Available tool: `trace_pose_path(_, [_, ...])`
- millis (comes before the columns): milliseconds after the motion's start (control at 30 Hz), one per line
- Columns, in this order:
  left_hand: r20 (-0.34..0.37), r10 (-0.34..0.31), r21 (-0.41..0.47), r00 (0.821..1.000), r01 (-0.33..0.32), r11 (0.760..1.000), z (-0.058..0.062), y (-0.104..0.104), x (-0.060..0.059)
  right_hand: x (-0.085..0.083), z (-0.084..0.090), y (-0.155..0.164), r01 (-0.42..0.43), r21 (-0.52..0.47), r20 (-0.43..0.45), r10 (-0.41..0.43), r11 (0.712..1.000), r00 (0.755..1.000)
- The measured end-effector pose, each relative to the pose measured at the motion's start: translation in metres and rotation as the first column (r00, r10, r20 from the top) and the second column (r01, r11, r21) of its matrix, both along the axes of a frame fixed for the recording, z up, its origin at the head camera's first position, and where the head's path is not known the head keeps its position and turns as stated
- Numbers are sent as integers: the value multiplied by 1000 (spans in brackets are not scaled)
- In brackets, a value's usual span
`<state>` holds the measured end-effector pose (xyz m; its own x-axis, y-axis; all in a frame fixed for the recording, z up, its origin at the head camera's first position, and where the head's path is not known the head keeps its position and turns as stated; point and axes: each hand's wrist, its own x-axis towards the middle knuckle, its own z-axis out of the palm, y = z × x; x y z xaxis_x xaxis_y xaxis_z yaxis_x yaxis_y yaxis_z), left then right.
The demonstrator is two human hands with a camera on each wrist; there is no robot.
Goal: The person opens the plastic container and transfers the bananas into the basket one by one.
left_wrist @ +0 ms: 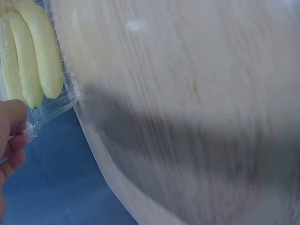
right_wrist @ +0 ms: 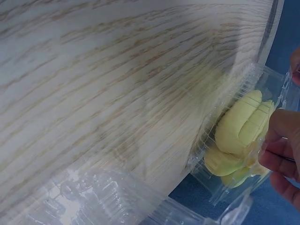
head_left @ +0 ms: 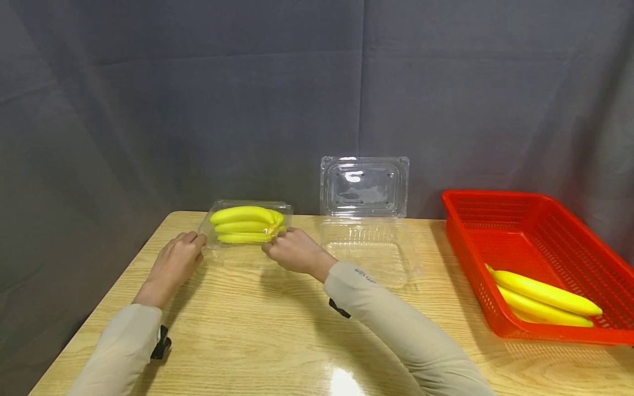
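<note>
Closed clear clamshell box (head_left: 246, 224) sat at the table's (head_left: 277, 330) far-left edge, about 11 o'clock from the person, with a bunch of bananas (head_left: 246, 224) visible inside. Left hand (head_left: 173, 264) was at the box's 9 o'clock end, fingertips on the rim; the left wrist view showed a fingertip and thumb nipping the flange corner (left_wrist: 29, 131), so a light pinch rather than a full wrap. Right hand (head_left: 295, 252) was at the 3 o'clock end, fingers curled onto the rim by the stem end of the bunch; the right wrist view showed fingers (right_wrist: 281, 140) wrapped over the clear edge. Both hands therefore held the box, one per short end. A second clamshell (head_left: 364, 220) stood open at 12 o'clock, lid upright against the grey curtain (head_left: 247, 99), well apart from the first. A red basket (head_left: 545, 220) at 3 o'clock held more bananas (head_left: 545, 300). Handling judgement: the shell looked thin and flexy, slick and easily crushed or popped open if squeezed mid-wall; the load looked light but could shift inside. Best hold was probably the stiffer rim flange at both short ends, kept level, with pressure on the seam rather than the lid dome.
</note>
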<state>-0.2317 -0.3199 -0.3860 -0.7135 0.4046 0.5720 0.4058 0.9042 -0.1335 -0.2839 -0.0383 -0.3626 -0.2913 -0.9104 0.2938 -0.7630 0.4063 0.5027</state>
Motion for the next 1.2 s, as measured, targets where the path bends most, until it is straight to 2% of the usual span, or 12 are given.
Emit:
trace_pose_path(200, [14,-9,-23,1000,9,1000,1,-1,-1,-1,0,0,5,3,14,-5,1000,1000])
trace_pose_path(533, [17,-70,-67,997,71,995,3,-7,-2,-2,-2,-6,-60,-41,-59,57,997,997])
trace_pose_path(800, [34,-114,-101,993,117,988,6,-7,-2,-2,-1,-9,-41,-27,-9,41,999,999])
trace_pose_path(1000, [106,-133,-125,985,146,981,11,-8,2,-3,-2,-6,-32,-50,8,32,998,999])
trace_pose_path(1200, [141,-132,-166,981,155,974,13,-7,6,-2,-1,-1,-32,-62,39,35,998,999])
